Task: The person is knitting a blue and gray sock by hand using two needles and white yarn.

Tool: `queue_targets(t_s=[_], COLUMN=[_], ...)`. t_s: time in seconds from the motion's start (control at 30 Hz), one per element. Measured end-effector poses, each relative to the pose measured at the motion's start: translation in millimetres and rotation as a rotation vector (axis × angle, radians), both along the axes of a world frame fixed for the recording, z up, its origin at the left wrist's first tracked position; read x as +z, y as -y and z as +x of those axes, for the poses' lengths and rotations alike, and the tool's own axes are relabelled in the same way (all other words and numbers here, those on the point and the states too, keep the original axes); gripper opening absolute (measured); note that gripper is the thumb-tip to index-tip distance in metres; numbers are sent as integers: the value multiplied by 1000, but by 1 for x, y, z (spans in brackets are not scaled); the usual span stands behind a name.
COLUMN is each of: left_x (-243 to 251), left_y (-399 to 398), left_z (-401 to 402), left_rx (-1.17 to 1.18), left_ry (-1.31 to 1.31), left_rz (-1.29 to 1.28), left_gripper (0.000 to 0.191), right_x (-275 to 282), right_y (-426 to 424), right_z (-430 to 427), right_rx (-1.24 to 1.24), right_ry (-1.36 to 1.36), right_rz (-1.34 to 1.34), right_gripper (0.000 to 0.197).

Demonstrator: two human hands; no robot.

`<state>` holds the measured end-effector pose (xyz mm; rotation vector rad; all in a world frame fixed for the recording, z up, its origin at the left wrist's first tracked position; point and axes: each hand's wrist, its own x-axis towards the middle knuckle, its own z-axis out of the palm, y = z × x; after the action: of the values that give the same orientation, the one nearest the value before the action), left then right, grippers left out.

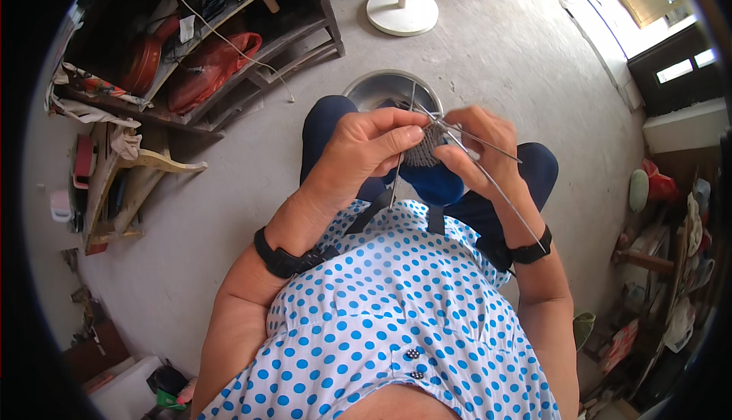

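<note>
A small piece of grey knitting (pixel 422 148) hangs between my two hands, with several thin metal knitting needles (pixel 495 184) crossing at its top edge. My left hand (pixel 374 148) pinches the knitting and needles from the left side, thumb and forefinger near the stitches. On the other side, my right hand (pixel 483 145) grips the needles, its fingers curled around them; one long needle points down past the wrist. Something blue (pixel 437 182) lies below the knitting, over my lap. Just beyond the hands is a round metal basin (pixel 374 89) with dark material in it.
A white round stand base (pixel 402 11) stands on the concrete floor past the basin. At the upper left is a dark wooden shelf (pixel 274 71) with red bags and a cord. A wooden stool (pixel 151 162) lies at left; cluttered shelving (pixel 680 271) stands at right.
</note>
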<state>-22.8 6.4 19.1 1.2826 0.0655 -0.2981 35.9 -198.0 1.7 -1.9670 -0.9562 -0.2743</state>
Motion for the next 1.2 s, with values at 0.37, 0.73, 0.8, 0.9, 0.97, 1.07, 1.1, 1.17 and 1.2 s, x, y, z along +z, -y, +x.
queue_targets(t_s=[0.37, 0.73, 0.8, 0.9, 0.97, 1.07, 1.1, 1.17, 1.2], left_x=[1, -2, -5, 1, -1, -4, -4, -4, -4], left_y=[-1, -2, -3, -2, -4, -3, -3, -4, -4], left_z=[3, 3, 4, 5, 6, 6, 6, 6, 6], left_rx=[38, 34, 74, 111, 114, 124, 134, 125, 115], left_ry=[46, 46, 68, 49, 62, 76, 78, 75, 73], left_rz=[6, -83, -55, -79, -75, -59, -45, -55, -66], left_gripper=[26, 24, 23, 23, 23, 23, 22, 22, 22], right_x=[0, 2, 5, 11, 10, 6, 5, 5, 5], right_y=[-8, -2, 4, 11, 11, 12, 12, 13, 13], right_z=[-17, -26, -27, -26, -25, -23, -23, -22, -22], right_rx=[-102, -146, -91, -3, 33, 50, 49, 47, 55], right_ry=[121, -165, -245, -369, -415, -378, -378, -379, -380], right_rz=[64, 179, 189, 214, 231, 233, 225, 218, 207], right_gripper=[10, 21, 21, 23, 24, 24, 24, 24, 24])
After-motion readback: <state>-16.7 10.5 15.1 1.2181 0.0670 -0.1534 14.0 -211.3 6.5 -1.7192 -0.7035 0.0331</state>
